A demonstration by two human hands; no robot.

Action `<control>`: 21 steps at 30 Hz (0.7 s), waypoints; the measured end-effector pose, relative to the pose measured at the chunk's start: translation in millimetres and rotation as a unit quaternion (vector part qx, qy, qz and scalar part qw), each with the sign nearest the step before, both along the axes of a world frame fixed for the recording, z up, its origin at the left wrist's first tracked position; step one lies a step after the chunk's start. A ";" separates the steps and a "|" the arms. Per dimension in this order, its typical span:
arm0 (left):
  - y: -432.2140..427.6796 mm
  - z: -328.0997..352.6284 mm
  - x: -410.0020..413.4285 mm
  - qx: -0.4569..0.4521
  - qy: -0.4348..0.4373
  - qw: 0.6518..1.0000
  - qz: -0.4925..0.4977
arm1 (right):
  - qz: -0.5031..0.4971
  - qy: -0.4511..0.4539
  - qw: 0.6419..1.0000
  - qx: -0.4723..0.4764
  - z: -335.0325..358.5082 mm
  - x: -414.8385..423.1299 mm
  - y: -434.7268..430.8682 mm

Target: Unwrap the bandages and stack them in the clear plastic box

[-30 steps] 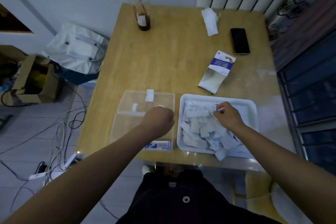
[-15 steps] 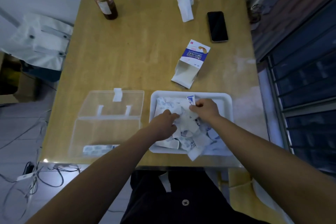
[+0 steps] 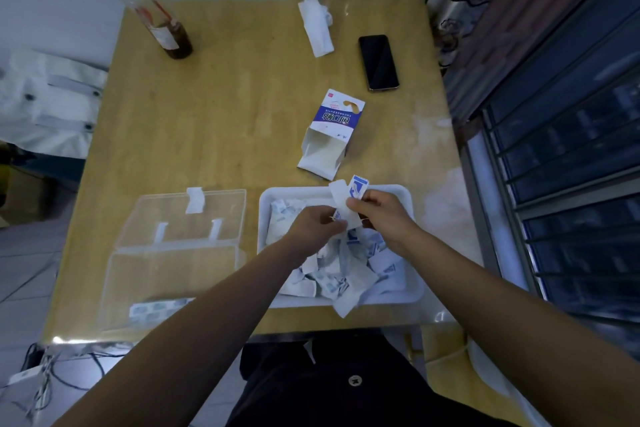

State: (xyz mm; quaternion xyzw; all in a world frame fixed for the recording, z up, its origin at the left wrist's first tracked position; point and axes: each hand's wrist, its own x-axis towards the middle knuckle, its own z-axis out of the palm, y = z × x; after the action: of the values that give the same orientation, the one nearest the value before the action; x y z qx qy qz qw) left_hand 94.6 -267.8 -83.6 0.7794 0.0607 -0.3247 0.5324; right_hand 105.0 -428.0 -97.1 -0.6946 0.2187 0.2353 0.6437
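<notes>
Item in hand: bandage [image 3: 343, 201] in its paper wrapper, held upright over the far rim of the white tray [image 3: 414, 208], clear of the tray contents. Wrapper top is split into two flaps, one plain white, one with blue print.

Left hand [image 3: 311, 229]: fingers [image 3: 332, 222] pinch the lower left part of the wrapper. Right hand [image 3: 384, 215]: fingers [image 3: 360, 205] pinch the right side, just under the blue flap. Both hands are clenched on the same piece, nearly touching each other.

Tray holds a loose pile of paper pieces [image 3: 332, 270], white with blue print; cannot tell which are full and which are empty wrappers. One piece hangs over the near rim.

Clear plastic box [image 3: 173, 270] sits just left of the tray, near but apart. Its lid [image 3: 194, 215] lies folded back on the far side. A row of bandages [image 3: 156, 309] lies along the near wall of the base, partly hidden by the left forearm.

Beyond the tray on the bench [image 3: 225, 114]: opened bandage carton [image 3: 329, 139] lying flat, open end toward the tray. Farther back, a dark phone [image 3: 378, 62] face up, a crumpled tissue [image 3: 317, 28], and at the far left a clear cup [image 3: 169, 35] with dark liquid and a red straw.
</notes>
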 end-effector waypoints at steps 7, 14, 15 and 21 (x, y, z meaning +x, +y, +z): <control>5.4 -10.6 7.5 0.189 -0.035 0.978 -0.086 | -0.048 -0.032 0.998 -0.032 6.1 1.0 -16.8; -11.4 0.2 5.7 0.099 -0.083 0.987 -0.100 | -0.066 -0.020 0.997 -0.018 4.6 -0.8 -24.7; -14.5 1.4 5.4 0.111 -0.085 0.982 -0.126 | -0.064 -0.018 0.998 -0.018 4.2 -0.9 -24.2; -1.1 -10.2 7.5 0.230 -0.091 0.962 -0.118 | -0.097 -0.002 0.995 -0.029 10.2 3.4 -31.6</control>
State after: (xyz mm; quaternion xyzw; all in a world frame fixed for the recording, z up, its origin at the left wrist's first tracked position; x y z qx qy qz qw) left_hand 102.1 -268.9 -93.8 0.9089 -0.0074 -0.2897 0.2998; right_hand 108.5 -459.6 -86.9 -0.6888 0.2900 0.1640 0.6439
